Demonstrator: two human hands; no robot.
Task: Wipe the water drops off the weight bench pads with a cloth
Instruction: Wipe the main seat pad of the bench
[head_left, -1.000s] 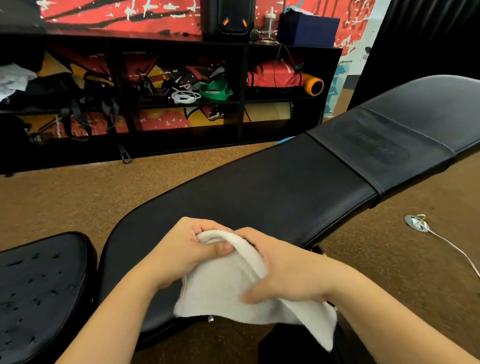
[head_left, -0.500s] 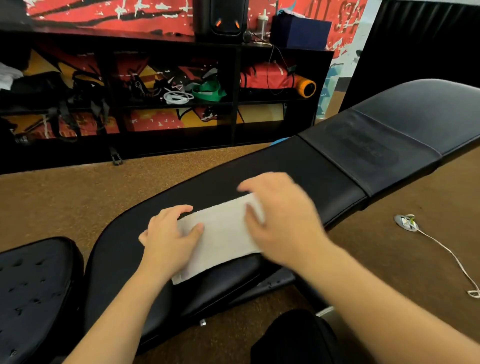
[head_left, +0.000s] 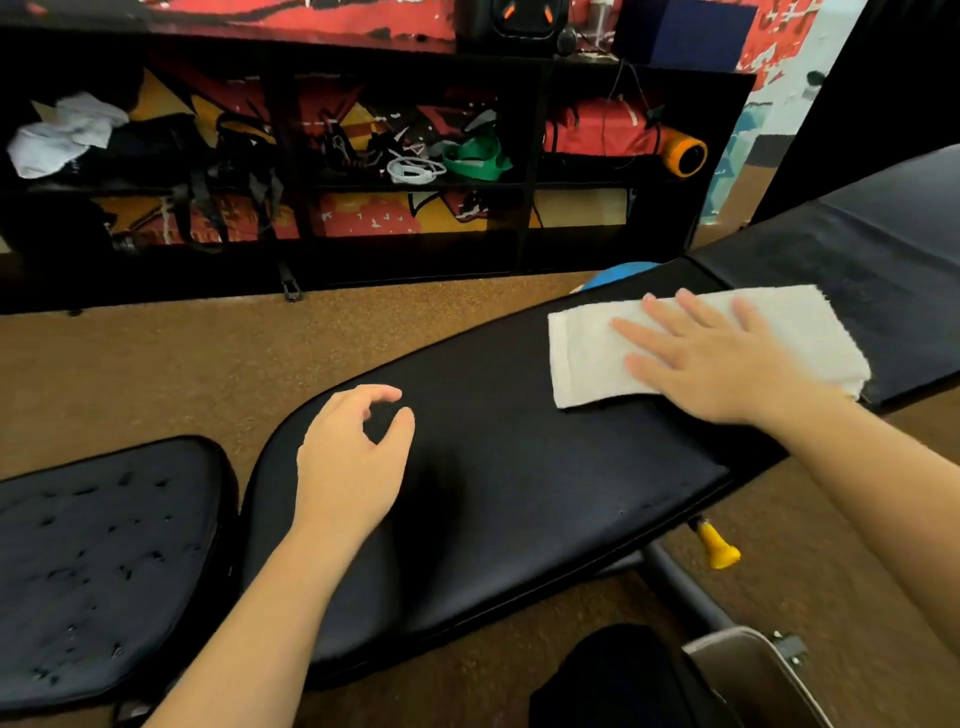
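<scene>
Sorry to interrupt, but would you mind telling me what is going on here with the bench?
A person is wiping down a black weight bench. The right hand presses a white cloth flat on the long back pad, towards its far end. The left hand is over the near end of the same pad, fingers loosely curled, holding nothing. The seat pad shows water drops, not yet wiped.

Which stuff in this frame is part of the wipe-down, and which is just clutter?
In use:
cloth
right hand, flat on the cloth
back pad
seat pad, drops on it
left hand, holding nothing

Lying about:
green band
orange roller
white cord
yellow knob
</scene>
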